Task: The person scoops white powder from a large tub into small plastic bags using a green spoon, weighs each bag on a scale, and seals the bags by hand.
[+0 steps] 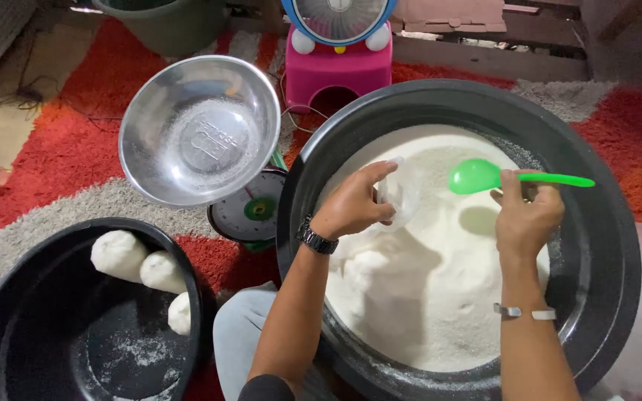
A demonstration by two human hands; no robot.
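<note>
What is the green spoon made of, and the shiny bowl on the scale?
The green spoon in the right hand looks like plastic: bright, even colour with a smooth, slightly glossy surface. The shiny bowl looks like polished metal, probably steel: silvery, with mirror-like reflections.

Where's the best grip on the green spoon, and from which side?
Grip the green spoon on its long thin handle, at mid-length, where the right hand pinches it now, coming from below the handle. It lies level over the basin, bowl end pointing left toward the bag in the left hand.
</note>
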